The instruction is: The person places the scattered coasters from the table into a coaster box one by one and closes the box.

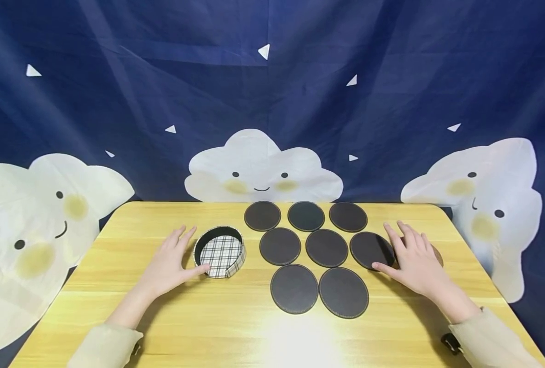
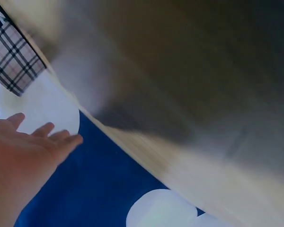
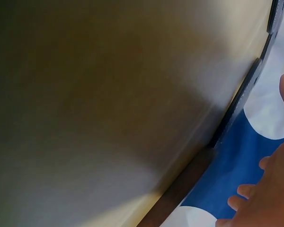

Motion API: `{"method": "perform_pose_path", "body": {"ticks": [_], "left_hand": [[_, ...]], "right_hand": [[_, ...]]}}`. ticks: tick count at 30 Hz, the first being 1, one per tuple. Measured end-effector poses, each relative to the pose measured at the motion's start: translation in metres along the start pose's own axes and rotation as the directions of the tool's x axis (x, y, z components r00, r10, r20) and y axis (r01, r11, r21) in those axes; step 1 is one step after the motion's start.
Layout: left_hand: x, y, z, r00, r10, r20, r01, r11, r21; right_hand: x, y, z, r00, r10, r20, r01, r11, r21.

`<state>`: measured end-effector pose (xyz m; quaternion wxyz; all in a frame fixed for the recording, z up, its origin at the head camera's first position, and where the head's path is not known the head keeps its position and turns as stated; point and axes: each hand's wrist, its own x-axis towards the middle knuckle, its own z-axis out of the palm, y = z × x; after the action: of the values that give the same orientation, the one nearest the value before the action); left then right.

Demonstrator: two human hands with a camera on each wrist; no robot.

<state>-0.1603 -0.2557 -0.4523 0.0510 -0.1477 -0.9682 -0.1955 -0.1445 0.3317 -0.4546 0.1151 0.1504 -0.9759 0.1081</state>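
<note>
Beside a round, plaid coaster holder (image 1: pixel 220 255) with a dark inner wall, my left hand (image 1: pixel 167 267) has its fingers spread. The thumb reaches the holder's near rim; whether it touches cannot be told. Over at the right, my right hand (image 1: pixel 415 263) is spread above a brown round coaster (image 1: pixel 437 257), mostly hidden under it. Its thumb overlaps the edge of a dark coaster (image 1: pixel 369 249). In the left wrist view the plaid holder (image 2: pixel 14 59) lies beyond the fingers, and in the right wrist view the brown coaster (image 3: pixel 185 189) shows edge-on.
Several dark stitched coasters lie flat in rows mid-table, including one at the back (image 1: pixel 262 216) and one at the front (image 1: pixel 294 289). The wooden table (image 1: pixel 199 322) ends at a blue curtain (image 1: pixel 300 112) printed with white clouds.
</note>
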Motion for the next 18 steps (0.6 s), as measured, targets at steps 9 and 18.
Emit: {"method": "perform_pose_path", "body": {"ticks": [9, 18], "left_hand": [[0.008, -0.013, 0.004, 0.997, 0.048, 0.054, -0.038, 0.983, -0.177], [0.012, -0.02, 0.004, 0.992, 0.09, 0.091, -0.053, 0.935, -0.352]], "right_hand": [[0.012, -0.005, 0.007, 0.998, -0.064, 0.002, 0.064, 0.997, -0.041], [0.019, -0.011, 0.012, 0.993, -0.101, 0.056, 0.106, 0.99, -0.09]]}}
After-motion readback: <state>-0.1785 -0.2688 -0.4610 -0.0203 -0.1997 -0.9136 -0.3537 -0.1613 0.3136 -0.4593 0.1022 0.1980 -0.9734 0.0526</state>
